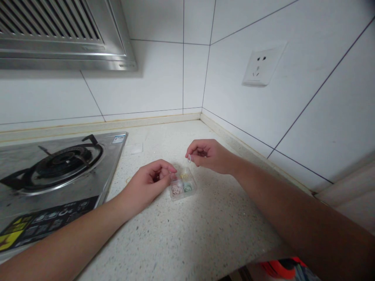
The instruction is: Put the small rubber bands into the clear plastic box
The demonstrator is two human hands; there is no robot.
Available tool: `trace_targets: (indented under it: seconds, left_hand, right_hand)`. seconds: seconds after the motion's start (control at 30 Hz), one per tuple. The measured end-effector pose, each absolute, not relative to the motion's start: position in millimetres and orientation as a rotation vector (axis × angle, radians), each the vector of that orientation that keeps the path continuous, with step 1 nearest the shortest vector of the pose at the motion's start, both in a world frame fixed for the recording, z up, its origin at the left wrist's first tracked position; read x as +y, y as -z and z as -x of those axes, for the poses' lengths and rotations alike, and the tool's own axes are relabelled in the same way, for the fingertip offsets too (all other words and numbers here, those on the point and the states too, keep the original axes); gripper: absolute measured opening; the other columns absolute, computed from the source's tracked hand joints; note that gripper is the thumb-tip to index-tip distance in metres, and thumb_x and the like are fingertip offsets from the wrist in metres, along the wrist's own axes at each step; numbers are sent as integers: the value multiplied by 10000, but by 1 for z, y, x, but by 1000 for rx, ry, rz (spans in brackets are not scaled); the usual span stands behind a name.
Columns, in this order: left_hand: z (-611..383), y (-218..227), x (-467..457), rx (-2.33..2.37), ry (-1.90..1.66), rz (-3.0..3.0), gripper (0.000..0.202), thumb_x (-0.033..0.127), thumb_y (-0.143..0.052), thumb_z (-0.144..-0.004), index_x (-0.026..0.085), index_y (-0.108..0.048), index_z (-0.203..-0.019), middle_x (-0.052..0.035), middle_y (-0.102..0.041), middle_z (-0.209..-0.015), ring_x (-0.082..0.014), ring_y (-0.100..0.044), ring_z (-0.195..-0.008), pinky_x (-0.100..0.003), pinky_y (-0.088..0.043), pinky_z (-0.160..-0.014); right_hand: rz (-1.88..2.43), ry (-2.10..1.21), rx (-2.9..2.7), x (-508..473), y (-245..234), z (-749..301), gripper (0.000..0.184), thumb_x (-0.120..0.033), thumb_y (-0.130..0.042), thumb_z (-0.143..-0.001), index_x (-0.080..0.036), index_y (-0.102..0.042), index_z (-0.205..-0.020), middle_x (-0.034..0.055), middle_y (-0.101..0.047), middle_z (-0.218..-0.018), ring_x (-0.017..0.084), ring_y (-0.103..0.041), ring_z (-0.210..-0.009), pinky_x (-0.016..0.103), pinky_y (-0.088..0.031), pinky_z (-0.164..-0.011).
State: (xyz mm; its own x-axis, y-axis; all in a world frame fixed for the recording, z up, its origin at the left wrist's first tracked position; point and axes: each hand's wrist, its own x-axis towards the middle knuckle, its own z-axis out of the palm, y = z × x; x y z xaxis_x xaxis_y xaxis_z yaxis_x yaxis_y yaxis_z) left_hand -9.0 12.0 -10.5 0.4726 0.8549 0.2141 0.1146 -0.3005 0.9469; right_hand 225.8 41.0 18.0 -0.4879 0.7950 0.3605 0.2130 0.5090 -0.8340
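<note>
A small clear plastic box (184,195) with compartments sits on the speckled counter. Pale pink bands (176,190), green bands (188,187) and yellow bands (185,176) lie in separate compartments. My left hand (150,177) is at the box's left side, fingers curled and thumb and fingertips closed on its edge; the fingertips partly cover the far left compartment. Above the counter, just beyond the box's far right corner, my right hand (206,155) pinches a small whitish elastic band (189,158) between thumb and fingers.
A clear flat lid (133,149) lies behind my left hand. One thin yellow band (128,180) is beside my left wrist. To the left is a gas stove (113,156) under a range hood (117,50). Tiled walls meet behind, with a socket (260,68) at right.
</note>
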Motion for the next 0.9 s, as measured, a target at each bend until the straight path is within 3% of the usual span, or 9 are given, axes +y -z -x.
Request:
trace_targets:
  seconds: [0.9]
  left_hand:
    - [9, 8, 10, 859, -916, -1762, 174, 324, -615, -881, 153, -642, -898, -14, -628, -777, -121, -533, -686, -237, -413, -642]
  right_hand:
    - [878, -910, -2001, 41, -19, -227, 168, -316, -669, -842, -150, -643, -838, -46, -521, -604, 76, -443, -545, 212, -341, -492]
